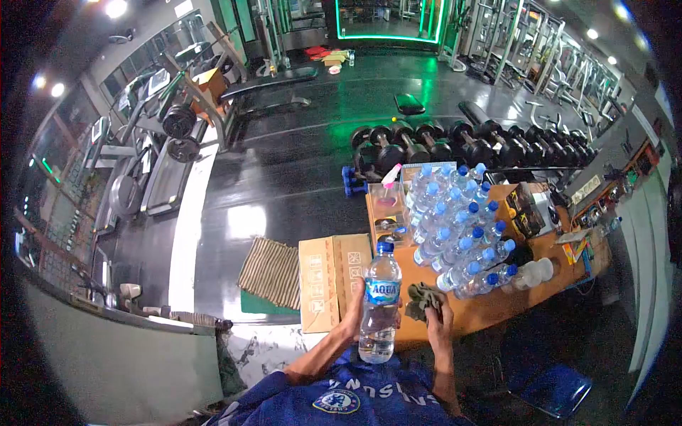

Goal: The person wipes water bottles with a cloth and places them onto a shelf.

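My left hand (353,311) is wrapped around a clear water bottle (379,319) with a blue cap and a blue AQUA label, held upright in front of my chest. In my right hand (440,321) is a crumpled, dark, camouflage-looking cloth (425,301), just to the right of the bottle and apart from it. Beyond it, on the wooden desk (455,312), stand several more capped water bottles (455,220) packed close together. The fingers of my left hand are partly hidden behind the bottle.
A cardboard box (327,273) stands left of the desk, beside a striped mat (268,272). Dumbbells (476,145) line a rack behind the desk. A clear plastic container (388,206) and a dark box (524,211) flank the bottles. A blue chair (554,389) is lower right.
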A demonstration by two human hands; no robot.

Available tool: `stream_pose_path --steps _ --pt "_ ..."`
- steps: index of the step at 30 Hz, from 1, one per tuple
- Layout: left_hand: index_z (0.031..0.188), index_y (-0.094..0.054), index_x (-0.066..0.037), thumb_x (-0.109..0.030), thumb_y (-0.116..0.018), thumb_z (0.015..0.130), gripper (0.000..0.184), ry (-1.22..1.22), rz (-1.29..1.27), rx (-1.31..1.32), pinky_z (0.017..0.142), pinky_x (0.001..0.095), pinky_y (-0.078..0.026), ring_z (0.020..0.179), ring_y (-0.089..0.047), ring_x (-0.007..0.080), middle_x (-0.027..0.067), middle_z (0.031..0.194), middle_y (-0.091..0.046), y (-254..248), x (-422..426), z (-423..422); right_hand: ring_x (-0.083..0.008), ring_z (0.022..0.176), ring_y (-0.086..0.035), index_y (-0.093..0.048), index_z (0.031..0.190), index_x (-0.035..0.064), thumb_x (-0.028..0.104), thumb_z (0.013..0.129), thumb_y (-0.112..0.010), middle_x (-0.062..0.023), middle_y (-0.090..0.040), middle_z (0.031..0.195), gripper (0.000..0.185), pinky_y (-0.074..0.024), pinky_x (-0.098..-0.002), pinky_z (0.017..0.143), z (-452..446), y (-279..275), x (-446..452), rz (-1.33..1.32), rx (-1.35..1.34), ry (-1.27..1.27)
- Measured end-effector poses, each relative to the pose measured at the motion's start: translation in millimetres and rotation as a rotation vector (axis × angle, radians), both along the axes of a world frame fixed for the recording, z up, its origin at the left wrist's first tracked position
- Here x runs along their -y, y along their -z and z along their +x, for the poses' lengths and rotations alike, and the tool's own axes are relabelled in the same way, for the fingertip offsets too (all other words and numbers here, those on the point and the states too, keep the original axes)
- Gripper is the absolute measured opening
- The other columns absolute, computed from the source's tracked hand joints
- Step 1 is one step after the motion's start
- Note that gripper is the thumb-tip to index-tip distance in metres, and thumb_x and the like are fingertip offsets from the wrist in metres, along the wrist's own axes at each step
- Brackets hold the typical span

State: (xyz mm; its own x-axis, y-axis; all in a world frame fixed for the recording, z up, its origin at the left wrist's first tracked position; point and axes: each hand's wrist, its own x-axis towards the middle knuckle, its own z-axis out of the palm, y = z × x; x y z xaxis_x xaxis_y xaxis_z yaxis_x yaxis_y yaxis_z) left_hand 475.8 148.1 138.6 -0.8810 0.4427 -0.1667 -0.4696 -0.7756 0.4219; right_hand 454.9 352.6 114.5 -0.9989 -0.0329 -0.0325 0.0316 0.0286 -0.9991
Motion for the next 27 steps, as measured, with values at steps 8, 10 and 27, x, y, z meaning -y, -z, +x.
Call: stream_pose_path --steps 8,10,27 --pt "0.113 -0.054 -0.001 -0.08 -0.019 0.079 0.093 -0.005 -0.009 0.069 0.071 0.0392 -0.054 0.078 -0.063 0.0253 0.0139 0.091 -0.063 -4.5 5.9 6.2 -0.0247 0.104 -0.051 -0.05 0.121 0.0012 0.018 0.087 -0.056 -0.0135 -0.053 0.114 0.038 -0.041 -0.0381 0.091 22.9 3.6 6.3 0.184 0.119 0.13" --pt "0.113 -0.053 0.0 -0.079 -0.019 0.079 0.092 -0.015 0.018 0.097 0.07 0.039 -0.053 0.077 -0.063 0.0251 0.0138 0.09 -0.063 -11.9 6.5 7.8 -0.027 0.107 -0.049 -0.049 0.122 0.0016 0.02 0.087 -0.056 -0.0153 -0.05 0.117 0.04 -0.0398 -0.0396 0.093 25.0 -10.8 10.9 0.14 0.101 0.088" --pt "0.12 -0.048 -0.006 -0.077 -0.025 0.08 0.085 0.204 0.121 0.107 0.069 0.0428 -0.053 0.076 -0.062 0.0288 0.0142 0.097 -0.06 -16.6 54.3 47.5 -0.0227 0.109 -0.047 -0.048 0.124 0.0021 0.022 0.087 -0.059 -0.0124 -0.05 0.122 0.043 -0.0395 -0.0377 0.091 112.9 -29.7 57.2 0.042 0.127 0.27"
